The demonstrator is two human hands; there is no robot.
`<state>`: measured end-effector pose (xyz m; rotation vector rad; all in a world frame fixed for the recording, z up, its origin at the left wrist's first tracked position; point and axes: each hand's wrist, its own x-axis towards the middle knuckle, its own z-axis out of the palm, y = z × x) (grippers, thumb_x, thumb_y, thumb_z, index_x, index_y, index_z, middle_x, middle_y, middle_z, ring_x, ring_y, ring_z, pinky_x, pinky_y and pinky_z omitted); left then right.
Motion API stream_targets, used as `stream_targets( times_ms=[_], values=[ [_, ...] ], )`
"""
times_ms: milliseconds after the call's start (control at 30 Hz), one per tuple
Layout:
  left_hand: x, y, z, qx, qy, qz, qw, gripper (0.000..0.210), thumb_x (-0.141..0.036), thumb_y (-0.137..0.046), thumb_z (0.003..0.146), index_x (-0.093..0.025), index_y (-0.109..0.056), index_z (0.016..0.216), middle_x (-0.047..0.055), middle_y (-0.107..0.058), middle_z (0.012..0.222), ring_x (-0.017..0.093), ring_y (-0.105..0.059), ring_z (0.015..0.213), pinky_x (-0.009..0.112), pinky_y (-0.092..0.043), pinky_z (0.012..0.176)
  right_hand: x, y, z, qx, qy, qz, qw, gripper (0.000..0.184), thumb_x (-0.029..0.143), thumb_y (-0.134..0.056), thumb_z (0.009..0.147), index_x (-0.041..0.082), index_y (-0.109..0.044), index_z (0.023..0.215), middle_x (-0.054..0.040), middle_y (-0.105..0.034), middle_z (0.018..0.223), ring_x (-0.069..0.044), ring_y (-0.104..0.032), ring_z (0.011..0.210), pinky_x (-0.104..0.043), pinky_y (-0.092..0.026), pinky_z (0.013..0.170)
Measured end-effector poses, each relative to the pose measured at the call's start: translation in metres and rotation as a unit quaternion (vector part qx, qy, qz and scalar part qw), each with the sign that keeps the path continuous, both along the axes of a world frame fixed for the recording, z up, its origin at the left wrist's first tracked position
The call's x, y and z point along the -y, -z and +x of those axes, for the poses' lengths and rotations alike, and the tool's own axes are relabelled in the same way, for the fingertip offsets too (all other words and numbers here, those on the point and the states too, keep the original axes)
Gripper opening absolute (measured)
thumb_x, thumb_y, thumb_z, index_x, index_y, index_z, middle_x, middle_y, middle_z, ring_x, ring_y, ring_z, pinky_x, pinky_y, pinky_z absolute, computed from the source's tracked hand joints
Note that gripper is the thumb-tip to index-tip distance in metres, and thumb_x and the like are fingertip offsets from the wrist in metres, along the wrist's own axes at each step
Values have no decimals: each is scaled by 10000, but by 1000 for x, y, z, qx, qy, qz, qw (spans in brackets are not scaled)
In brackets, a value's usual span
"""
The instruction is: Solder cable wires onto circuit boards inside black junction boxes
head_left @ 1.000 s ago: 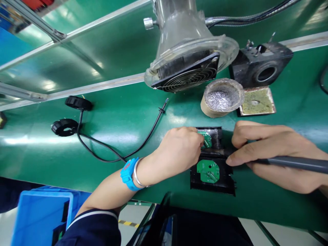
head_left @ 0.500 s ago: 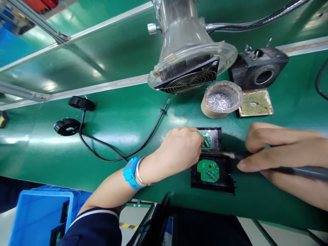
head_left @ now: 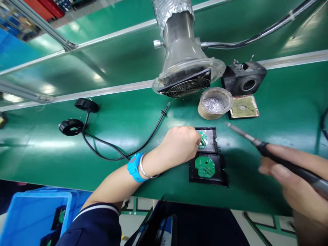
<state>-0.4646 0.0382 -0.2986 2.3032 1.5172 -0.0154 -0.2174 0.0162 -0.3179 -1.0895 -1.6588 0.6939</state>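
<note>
My right hand is wrapped round the dark handle of a soldering iron. The iron's bare metal tip points up and left, off the boards. My left hand, with a blue watch and a silver bangle on the wrist, is closed at the upper black housing. Its fingertips are hidden at a green circuit board there; what they pinch is not visible. Just below lies a second black housing with another green circuit board.
A fume extractor hangs over the bench. Below it stand a cup of solder scraps, a sponge tray and a black iron stand. A black cable with ring caps lies left; a blue bin is lower left.
My right hand has drawn the soldering iron away from the boards, and its tip now points up and left. The left hand stays at the upper board. The camera view has shifted slightly.
</note>
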Motion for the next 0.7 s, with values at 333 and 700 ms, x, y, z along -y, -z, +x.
stream_targets(
  times_ms=[333, 700],
  values=[
    [-6, -41, -52, 113, -42, 13, 993, 228, -362, -560, 888, -236, -727, 980, 6, -705, 971, 150, -635, 840, 259, -455, 741, 20, 23, -45, 183, -17, 103, 978, 297, 241, -654, 837, 223, -549, 1114, -16, -703, 1028, -160, -675, 867, -293, -540, 778],
    [-25, 7, -91, 126, -291, 91, 944, 250, -235, -666, 797, -152, -659, 1033, 59, -655, 923, 185, -615, 829, 294, -485, 755, 2, 41, -41, 240, -111, 173, 949, 311, 162, -546, 883, 205, -535, 1191, -23, -690, 990, -158, -645, 811, -314, -526, 804]
  ],
)
